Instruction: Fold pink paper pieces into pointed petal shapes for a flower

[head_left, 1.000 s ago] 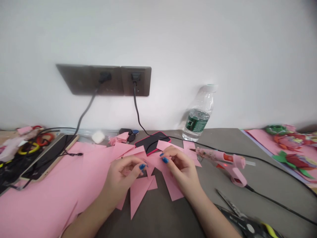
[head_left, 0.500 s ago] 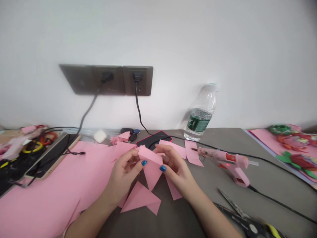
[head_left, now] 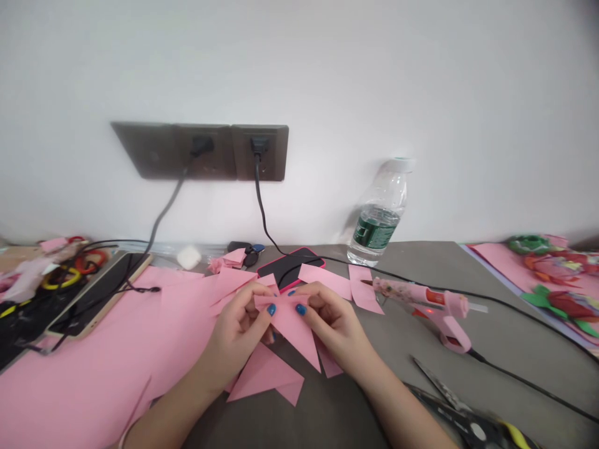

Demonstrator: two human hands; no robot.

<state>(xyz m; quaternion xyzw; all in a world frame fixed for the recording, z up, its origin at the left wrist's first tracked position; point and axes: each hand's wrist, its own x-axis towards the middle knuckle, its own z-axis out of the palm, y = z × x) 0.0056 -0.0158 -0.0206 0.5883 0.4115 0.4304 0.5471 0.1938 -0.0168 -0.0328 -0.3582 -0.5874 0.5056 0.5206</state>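
Observation:
Both hands hold one pink paper piece (head_left: 291, 325) just above the grey table (head_left: 468, 280). My left hand (head_left: 241, 330) pinches its left top edge, thumb on the front. My right hand (head_left: 330, 321) pinches the right top edge in the same way. The piece tapers to a point toward me. Under the hands lie more pink paper triangles (head_left: 264, 377). Other pink cut pieces (head_left: 349, 287) lie just beyond the fingers.
A pink glue gun (head_left: 433, 308) rests to the right, its cord trailing off. Scissors (head_left: 456, 408) lie at the near right. A phone (head_left: 287, 267), a water bottle (head_left: 380, 215), a large pink sheet (head_left: 93, 362), a tablet (head_left: 98, 293) and paper flowers (head_left: 552, 274) surround the hands.
The hands lifted a pink piece off the table and turned it between the fingers. A loose triangle stayed flat on the table below them.

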